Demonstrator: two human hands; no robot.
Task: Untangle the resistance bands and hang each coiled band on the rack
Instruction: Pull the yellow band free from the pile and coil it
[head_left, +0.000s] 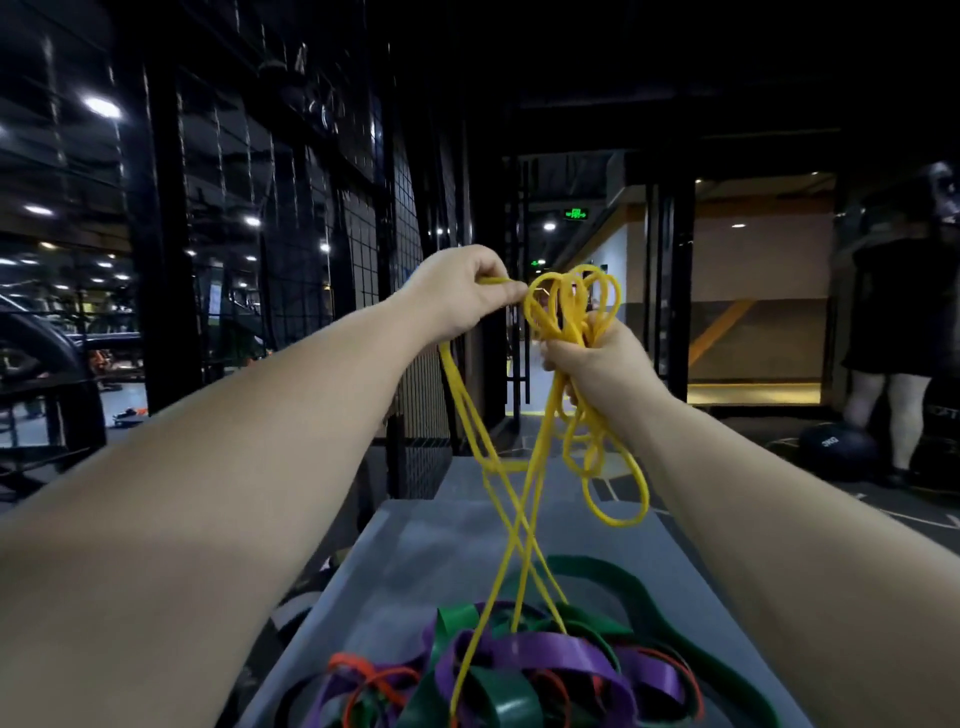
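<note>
Right hand (597, 364) grips the gathered yellow band (621, 521) coils, left hand (467, 291) pinches one strand, likely to wind another loop, tails trailing into near pile (519, 660).

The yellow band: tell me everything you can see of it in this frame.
The yellow band is thin and rubbery-looking, far narrower than the flat ones below. The right hand grips several bunched loops, which fan up above the fist. The left hand pinches one strand beside them. Strands hang from both hands, cross, and run into the tangled pile of purple, green and orange bands on the grey surface. One loop dangles free below the right hand.
</note>
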